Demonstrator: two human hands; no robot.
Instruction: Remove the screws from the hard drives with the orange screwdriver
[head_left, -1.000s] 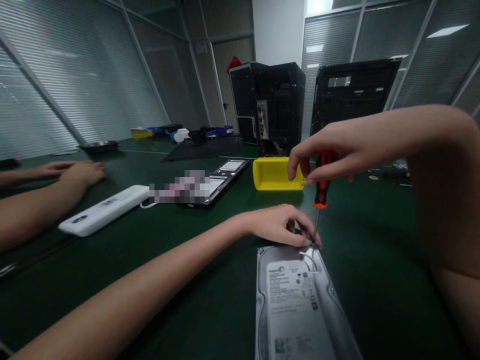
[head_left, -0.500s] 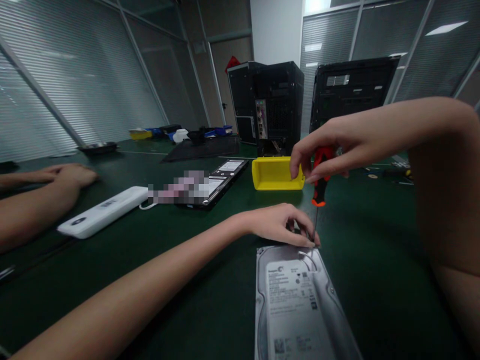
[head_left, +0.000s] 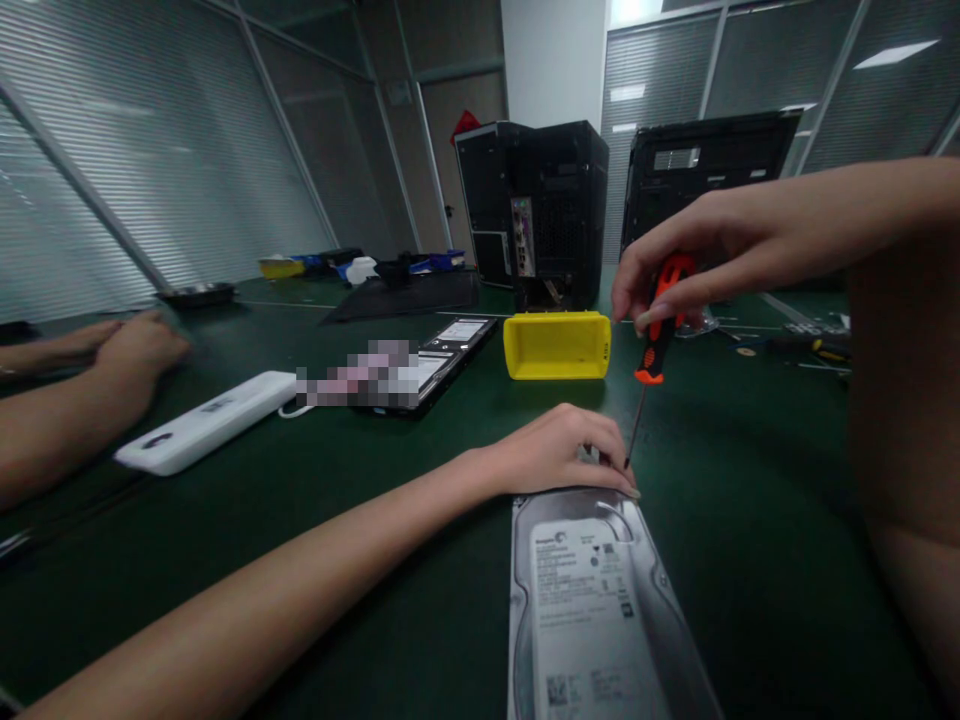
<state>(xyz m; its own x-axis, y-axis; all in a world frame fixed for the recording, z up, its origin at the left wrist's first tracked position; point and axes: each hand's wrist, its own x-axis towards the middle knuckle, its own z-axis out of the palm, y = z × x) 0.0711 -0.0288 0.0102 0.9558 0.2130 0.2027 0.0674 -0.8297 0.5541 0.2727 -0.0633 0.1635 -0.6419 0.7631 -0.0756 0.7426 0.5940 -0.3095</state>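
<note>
A silver hard drive [head_left: 652, 600] with a white label lies flat on the dark green table, running off the bottom of the view. My left hand [head_left: 566, 450] rests at its far edge, thumb and fingers pinched together by the far right corner; anything between them is too small to make out. My right hand [head_left: 701, 255] grips the red and black handle of a screwdriver [head_left: 652, 345] from above. The shaft slants down to the left, its tip close to my left fingertips, above the drive's corner.
A yellow bin [head_left: 556, 350] stands beyond the drive. Farther left lie another drive [head_left: 457, 345] in a black frame and a white power strip [head_left: 210, 420]. Another person's hands [head_left: 142, 350] rest at the left. Black computer cases [head_left: 562, 210] stand behind; tools [head_left: 825, 348] lie at the right.
My right hand has lifted the screwdriver slightly and moved it right, so it leans more. My left hand stays at the drive's far edge. The other person's hand has shifted slightly.
</note>
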